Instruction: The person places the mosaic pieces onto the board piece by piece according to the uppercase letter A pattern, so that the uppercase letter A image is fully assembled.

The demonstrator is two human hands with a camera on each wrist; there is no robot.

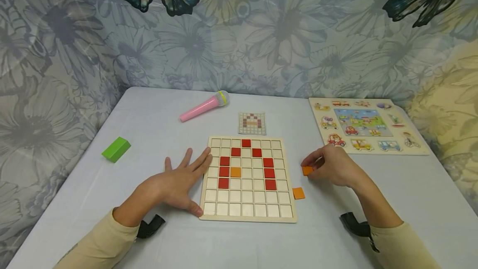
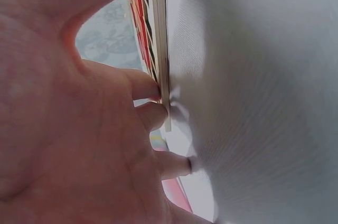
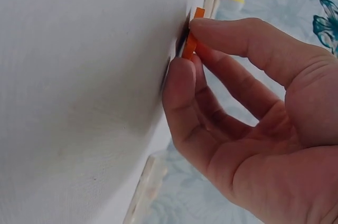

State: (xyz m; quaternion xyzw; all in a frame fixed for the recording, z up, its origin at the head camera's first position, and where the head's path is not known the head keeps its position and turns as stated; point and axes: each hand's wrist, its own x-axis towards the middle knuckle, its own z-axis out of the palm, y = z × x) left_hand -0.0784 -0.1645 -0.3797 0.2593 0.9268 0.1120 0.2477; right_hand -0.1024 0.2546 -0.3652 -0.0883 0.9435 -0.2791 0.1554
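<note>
My left hand (image 1: 177, 184) lies with fingers spread along the left side of a wooden grid board (image 1: 247, 196), its thumb and fingertips at the edge. In the left wrist view, fingers touch the board's side and the white cloth. Several red tiles (image 1: 245, 143) form an arch on the grid, with one orange tile (image 1: 235, 172) inside its left leg. To the right of the board, my right hand (image 1: 332, 167) pinches another orange tile (image 3: 190, 44) between thumb and fingers, close over the table. A loose orange tile (image 1: 298, 193) lies by the board's right edge.
Behind the board lies a small pattern card (image 1: 252, 123), with a pink toy microphone (image 1: 201, 108) to its left. A green block (image 1: 116, 149) sits at the far left. A vehicle picture puzzle (image 1: 325, 113) occupies the back right. Patterned fabric hangs behind the table.
</note>
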